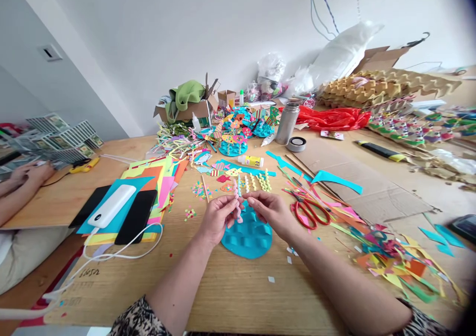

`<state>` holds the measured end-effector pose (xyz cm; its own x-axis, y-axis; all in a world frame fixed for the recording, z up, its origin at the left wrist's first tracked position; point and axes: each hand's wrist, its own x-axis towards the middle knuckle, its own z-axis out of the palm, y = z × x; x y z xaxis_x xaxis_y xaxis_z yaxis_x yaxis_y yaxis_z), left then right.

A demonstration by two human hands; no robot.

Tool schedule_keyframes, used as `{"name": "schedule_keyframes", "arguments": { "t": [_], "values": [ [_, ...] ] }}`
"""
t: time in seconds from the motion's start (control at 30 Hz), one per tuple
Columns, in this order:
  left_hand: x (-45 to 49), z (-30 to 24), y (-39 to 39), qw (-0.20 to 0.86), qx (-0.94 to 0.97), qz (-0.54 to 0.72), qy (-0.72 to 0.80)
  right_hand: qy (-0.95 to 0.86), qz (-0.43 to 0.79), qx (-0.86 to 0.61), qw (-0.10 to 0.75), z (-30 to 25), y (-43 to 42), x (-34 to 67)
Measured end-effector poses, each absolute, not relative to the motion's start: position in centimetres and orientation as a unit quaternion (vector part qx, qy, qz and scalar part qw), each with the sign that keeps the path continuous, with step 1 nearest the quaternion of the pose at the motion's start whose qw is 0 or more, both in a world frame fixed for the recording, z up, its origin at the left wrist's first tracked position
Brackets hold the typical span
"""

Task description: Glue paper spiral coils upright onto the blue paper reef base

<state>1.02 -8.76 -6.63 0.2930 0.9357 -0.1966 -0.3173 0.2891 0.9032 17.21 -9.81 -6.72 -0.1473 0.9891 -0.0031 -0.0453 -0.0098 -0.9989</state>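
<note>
Between the thumb and fingers of my left hand [218, 219] stands a pink wavy paper strip [235, 187], held upright. My right hand [270, 213] is closed just beside it, thumb and fingertips pressed together; what they pinch, if anything, is too small to make out. Beneath both hands lies a blue oval paper piece [247, 246] with raised flaps cut across it. Beyond my fingers, several yellow wavy strips [265, 181] stand or lie in a row. Paper fish [233, 172] and a yellow-labelled glue bottle [251, 161] lie farther back.
Red scissors [310, 213] and paper scraps [401, 259] lie right, beside flat cardboard [357, 177]. A metal flask [287, 122] stands at the back. Left are a white power bank [112, 207], a black phone [137, 217] and a white cable [111, 255]. Another person's hands [28, 177] are far left.
</note>
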Motion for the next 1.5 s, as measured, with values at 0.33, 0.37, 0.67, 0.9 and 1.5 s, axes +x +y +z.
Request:
{"name": "schedule_keyframes", "arguments": {
  "t": [0.33,0.37,0.67,0.9,1.5],
  "values": [
    [1.4,-7.2,-9.5,0.733,0.482,0.335,0.345,-0.461,0.627,-0.401,0.483,-6.0,-10.0,17.3],
    [1.4,-7.3,-9.5,0.720,0.492,0.346,0.346,-0.461,0.620,-0.405,0.489,-5.9,-10.0,17.3],
    [1.9,-7.9,-9.4,0.641,0.526,0.386,0.405,-0.490,0.569,-0.426,0.505,-5.4,-10.0,17.6],
    [2.1,-7.7,-9.7,0.657,0.522,0.367,0.402,-0.501,0.545,-0.444,0.505,-5.6,-9.6,18.5],
    [1.6,-7.4,-9.1,0.674,0.432,0.450,0.396,-0.670,0.509,-0.415,0.345,-6.8,-9.3,18.5]
  ]
}}
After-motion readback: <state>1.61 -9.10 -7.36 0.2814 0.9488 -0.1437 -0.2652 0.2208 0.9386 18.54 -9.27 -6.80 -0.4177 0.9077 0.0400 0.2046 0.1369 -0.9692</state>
